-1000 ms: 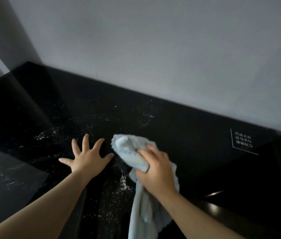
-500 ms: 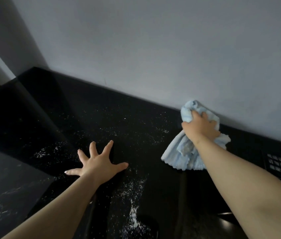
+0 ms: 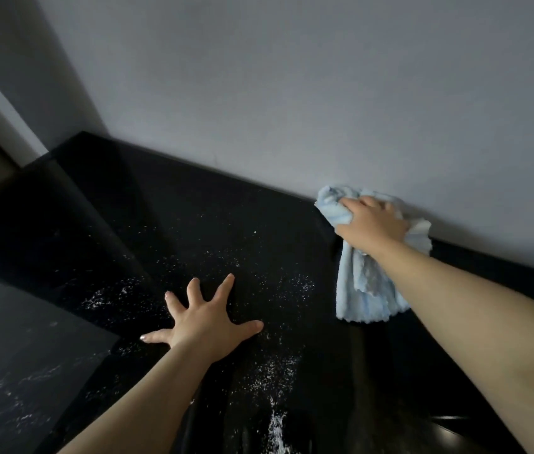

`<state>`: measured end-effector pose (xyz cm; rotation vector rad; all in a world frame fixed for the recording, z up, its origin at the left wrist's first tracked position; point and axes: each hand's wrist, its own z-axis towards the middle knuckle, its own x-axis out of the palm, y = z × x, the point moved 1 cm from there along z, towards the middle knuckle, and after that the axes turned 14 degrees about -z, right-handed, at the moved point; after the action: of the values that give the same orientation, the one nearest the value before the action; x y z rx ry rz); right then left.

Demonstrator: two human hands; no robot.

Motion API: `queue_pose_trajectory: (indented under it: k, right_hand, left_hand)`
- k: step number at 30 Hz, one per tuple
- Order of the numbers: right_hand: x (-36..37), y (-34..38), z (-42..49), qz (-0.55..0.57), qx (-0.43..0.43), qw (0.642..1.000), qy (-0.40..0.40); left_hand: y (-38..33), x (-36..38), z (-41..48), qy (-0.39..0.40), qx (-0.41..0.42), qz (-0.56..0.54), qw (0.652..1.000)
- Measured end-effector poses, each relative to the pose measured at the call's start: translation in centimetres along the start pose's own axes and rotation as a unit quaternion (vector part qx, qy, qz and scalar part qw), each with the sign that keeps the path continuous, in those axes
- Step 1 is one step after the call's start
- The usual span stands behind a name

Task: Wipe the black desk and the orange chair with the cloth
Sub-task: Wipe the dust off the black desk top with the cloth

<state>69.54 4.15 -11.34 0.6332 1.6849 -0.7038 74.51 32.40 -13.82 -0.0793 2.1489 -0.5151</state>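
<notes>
Grey wall (image 3: 292, 93) fills the upper view. Black desk (image 3: 193, 224) runs along its foot, surface glossy. Pale blue cloth (image 3: 364, 290) lies at the desk's far right, bunched against the wall, its tail trailing toward the person. Right grip (image 3: 372, 224) holds the bunched top, fingers curled round it. Left grip (image 3: 205, 319) wide, fingers splayed, palm flat on the desk, well apart from the cloth. White specks (image 3: 275, 371) scattered around it.

Fluffy cloth (image 3: 362, 290) — glossy black desk (image 3: 193, 224).
</notes>
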Motion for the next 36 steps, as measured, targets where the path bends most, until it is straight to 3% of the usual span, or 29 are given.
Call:
queue_pose_trajectory:
  k: [3,6,9,10,12,13,15,17,23,27,28,30,32,34,36]
  right_hand:
    - [0.3,2.8,-0.8,-0.047,-0.075,0.996,-0.014]
    - [1.2,3.6,-4.6,-0.038,-0.204,0.978,-0.028]
    - [1.7,3.2,-9.8,0.051,-0.377,0.924,-0.048]
    - [1.5,2.6,-10.0,0.08,-0.395,0.911,-0.09]
    - [1.0,0.8,-7.0,0.125,-0.292,0.932,-0.174]
    - [0.5,-0.2,-4.9,0.126,-0.207,0.956,-0.167]
    - [0.3,-1.0,-1.7,0.061,-0.072,0.994,-0.062]
    - [1.1,0.3,-0.6,0.015,-0.029,0.999,-0.002]
    - [3.1,2.7,-9.4,0.016,-0.209,0.975,-0.072]
    - [3.6,1.5,-15.0,0.142,-0.35,0.924,-0.058]
    - [3.2,0.7,-14.1,0.177,-0.324,0.926,-0.081]
    - [2.2,-0.9,-11.0,0.179,-0.179,0.961,-0.114]
    - [2.1,-1.1,-9.6,0.076,-0.057,0.992,-0.077]
    - [2.9,0.7,-11.1,-0.002,-0.067,0.996,-0.062]
    - [3.9,2.8,-14.6,-0.011,-0.13,0.988,-0.082]
  left_hand:
    - [0.0,0.1,0.1,0.001,-0.001,-0.003,1.0]
    - [0.1,0.2,0.1,-0.006,-0.002,-0.005,1.0]
    - [0.2,0.3,-0.1,-0.012,0.006,0.0,1.0]
    - [0.2,0.3,-0.1,-0.013,0.008,0.0,1.0]
    - [0.3,0.2,-0.1,-0.007,0.007,-0.001,1.0]
    - [0.3,0.2,-0.1,-0.003,0.006,-0.001,1.0]
    - [0.2,0.1,-0.1,0.002,0.005,-0.004,1.0]
    - [0.1,0.1,-0.1,0.0,0.004,-0.008,1.0]
    - [0.3,0.2,-0.1,-0.005,0.007,-0.009,1.0]
    - [1.4,-0.1,-0.3,0.0,0.027,-0.037,0.999]
    - [1.8,-0.4,-0.4,0.003,0.031,-0.061,0.998]
    - [2.7,-1.1,-0.8,-0.005,0.042,-0.084,0.996]
    - [4.1,-1.0,-1.9,-0.025,0.075,-0.055,0.995]
    - [5.7,-0.2,-3.4,-0.037,0.107,-0.029,0.993]
    - [7.3,0.6,-4.9,-0.06,0.118,-0.013,0.991]
